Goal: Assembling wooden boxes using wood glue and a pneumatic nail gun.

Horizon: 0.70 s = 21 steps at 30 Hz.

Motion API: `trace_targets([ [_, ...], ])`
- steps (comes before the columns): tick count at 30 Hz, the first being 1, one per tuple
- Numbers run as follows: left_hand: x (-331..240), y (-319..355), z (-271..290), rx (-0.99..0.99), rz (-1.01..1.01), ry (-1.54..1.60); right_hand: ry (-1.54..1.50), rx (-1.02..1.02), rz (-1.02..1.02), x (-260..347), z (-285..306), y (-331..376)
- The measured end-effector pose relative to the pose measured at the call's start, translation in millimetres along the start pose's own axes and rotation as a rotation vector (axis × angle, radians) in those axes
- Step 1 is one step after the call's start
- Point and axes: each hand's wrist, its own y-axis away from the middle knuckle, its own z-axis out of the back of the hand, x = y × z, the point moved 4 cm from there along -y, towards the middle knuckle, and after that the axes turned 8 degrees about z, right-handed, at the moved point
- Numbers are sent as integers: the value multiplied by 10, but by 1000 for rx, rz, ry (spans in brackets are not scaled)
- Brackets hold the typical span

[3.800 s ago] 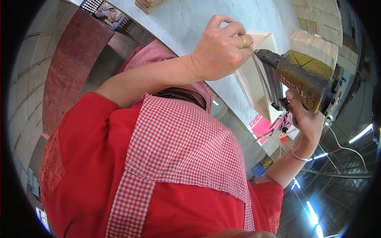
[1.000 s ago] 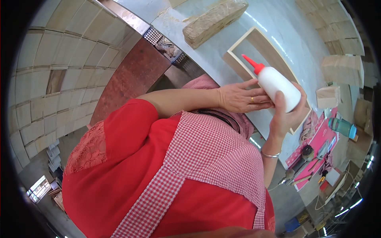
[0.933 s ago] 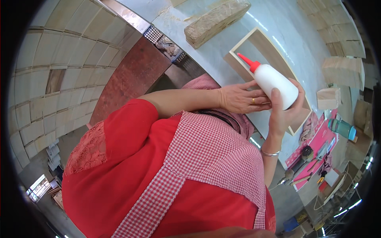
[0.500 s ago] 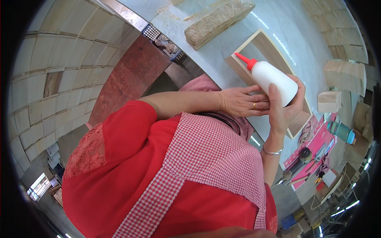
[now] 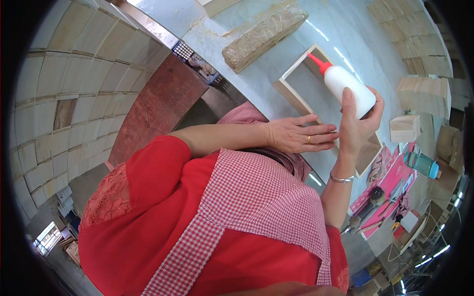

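Observation:
My right hand is wrapped round a white squeeze bottle with a red pointed nozzle. The bottle is tilted, and its tip is at the far short side of a rectangular wooden frame. Along that side's top edge runs a whitish strip; whether it is glue I cannot tell. My left hand holds nothing; its fingers are stretched out over the frame's near long side, the tips close to my right wrist. Part of the frame is hidden behind the bottle and my right hand.
Beyond the frame a block wrapped in clear film lies on the pale tabletop. To the right are stacked wooden pieces, a small wooden block, a pink board with tools and a blue-green bottle. Wooden boards are stacked at left.
The nozzle tip has moved along the frame's short side, away from the near corner. My right hand and the bottle have shifted right; my left hand now lies lower, clear of the bottle.

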Motion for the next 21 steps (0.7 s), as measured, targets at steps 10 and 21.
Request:
trace_targets([
  [10, -6, -18, 6, -5, 1, -48, 96, -49, 133, -110, 5, -242],
  [21, -37, -22, -16, 14, 45, -2, 222, -100, 82, -126, 496, -123],
])
